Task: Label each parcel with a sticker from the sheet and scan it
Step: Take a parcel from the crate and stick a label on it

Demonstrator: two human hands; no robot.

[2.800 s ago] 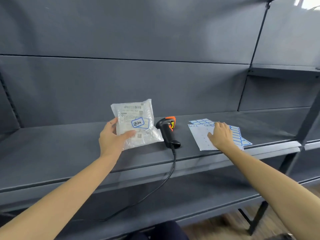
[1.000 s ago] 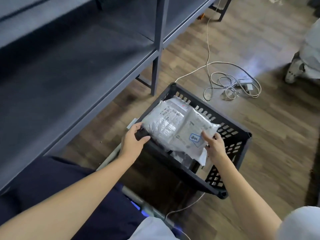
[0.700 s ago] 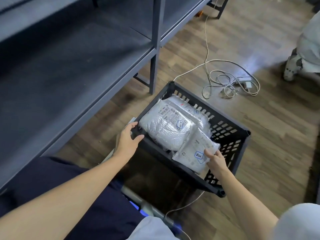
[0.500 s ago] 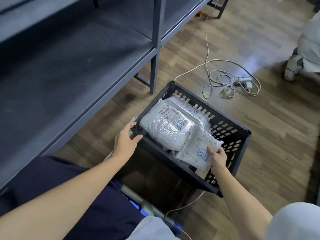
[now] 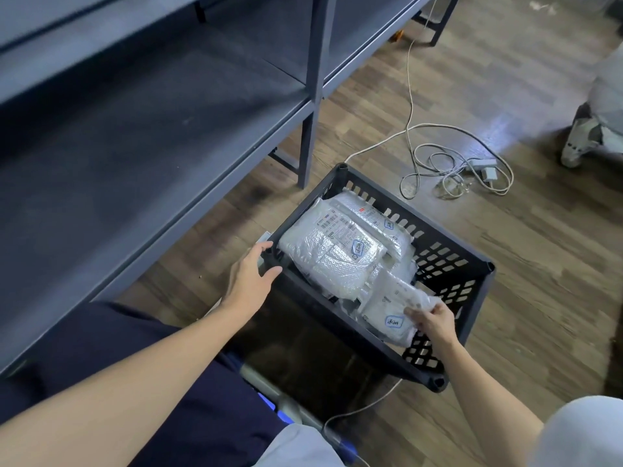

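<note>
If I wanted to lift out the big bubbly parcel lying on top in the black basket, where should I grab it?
Probably by its near-left edge, reaching down from above. The bubble-wrap parcel lies flat on top of the pile, and that edge sits by the basket corner near the left hand, uncovered. Its far side tucks against other parcels, and the right hand is busy with the small parcel.

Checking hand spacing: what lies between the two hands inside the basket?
Head view: the big bubble-wrap parcel lies between the left hand on the basket and the right hand.
</note>
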